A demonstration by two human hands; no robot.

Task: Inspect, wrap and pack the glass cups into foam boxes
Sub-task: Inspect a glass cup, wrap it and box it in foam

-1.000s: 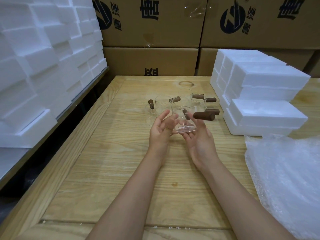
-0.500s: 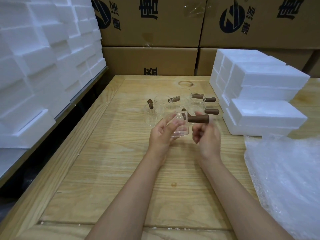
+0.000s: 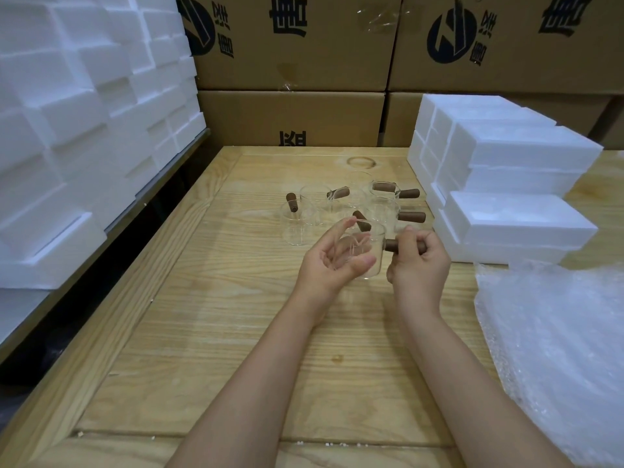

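Left hand: curled round the glass cup.
Right hand: gripping its brown handle.
Cup position: held above the desk, left of the foam boxes.

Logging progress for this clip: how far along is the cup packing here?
Done: nothing visible; no wrapped cup shows, and the white foam boxes appear closed. In hand: inspection, with the right hand gripping the brown wooden handle of a clear glass cup that the left hand cradles. Left: wrapping in the clear bubble wrap, boxing, and the other bare cups on the wooden table.
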